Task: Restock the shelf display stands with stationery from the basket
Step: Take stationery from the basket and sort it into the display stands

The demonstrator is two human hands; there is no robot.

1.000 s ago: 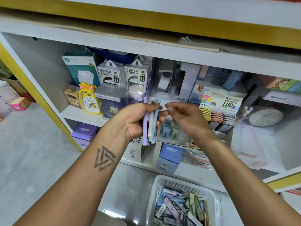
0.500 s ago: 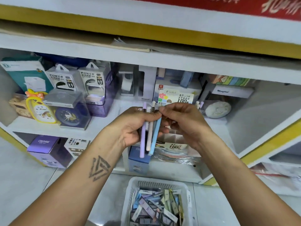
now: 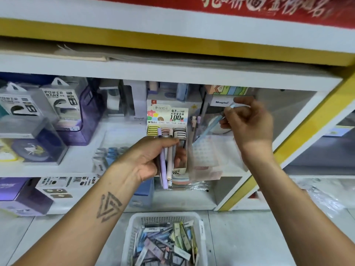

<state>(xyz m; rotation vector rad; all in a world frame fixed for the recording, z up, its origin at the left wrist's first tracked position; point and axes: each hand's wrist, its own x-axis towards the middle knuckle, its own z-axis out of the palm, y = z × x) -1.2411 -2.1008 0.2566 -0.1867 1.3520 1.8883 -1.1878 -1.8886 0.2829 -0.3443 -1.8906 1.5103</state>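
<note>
My left hand (image 3: pixel 148 157) grips a small bunch of pens (image 3: pixel 166 167), purple, cream and white, held upright in front of the pencil-lead display box (image 3: pixel 167 116) on the shelf. My right hand (image 3: pixel 247 121) pinches a single light blue pen (image 3: pixel 210 128), tilted, with its tip over a clear pen display stand (image 3: pixel 204 152) to the right of the box. That stand has two pens (image 3: pixel 196 121) standing at its back. On the floor below sits the white basket (image 3: pixel 134 223), full of packaged stationery.
Power bank boxes (image 3: pixel 57 104) and a clear boxed clock (image 3: pixel 32 143) fill the shelf's left side. A yellow shelf post (image 3: pixel 288 146) runs diagonally at the right. Purple boxes (image 3: pixel 17 196) stand on the lower shelf.
My right hand has pulled the blue pen out of the bunch and carried it up and right toward the clear stand. The view has shifted right along the shelf.
</note>
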